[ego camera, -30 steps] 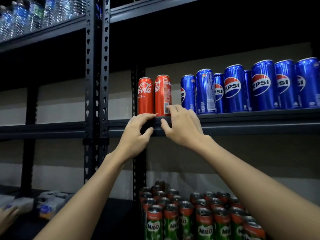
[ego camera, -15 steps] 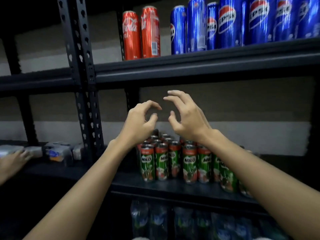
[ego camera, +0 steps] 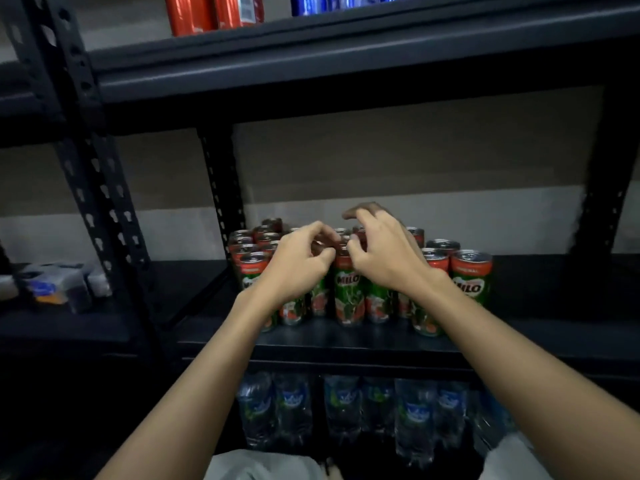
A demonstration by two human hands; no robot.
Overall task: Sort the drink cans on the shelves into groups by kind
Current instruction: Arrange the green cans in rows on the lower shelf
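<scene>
Several green-and-red Milo cans stand packed together on the middle shelf. My left hand hovers over the left part of the group, fingers and thumb curled close at a can top; a grip cannot be made out. My right hand arches over the cans beside it, fingers spread in a claw and holding nothing. On the upper shelf, the bottoms of two red Coca-Cola cans show, with blue Pepsi cans to their right.
Several water bottles stand on the shelf below. A perforated black post separates the left bay, where small packets lie. Bare shelf stretches to the right of the Milo cans.
The view has dropped from the upper shelf to the middle one. Both hands have left the red cans and come down onto the Milo cans.
</scene>
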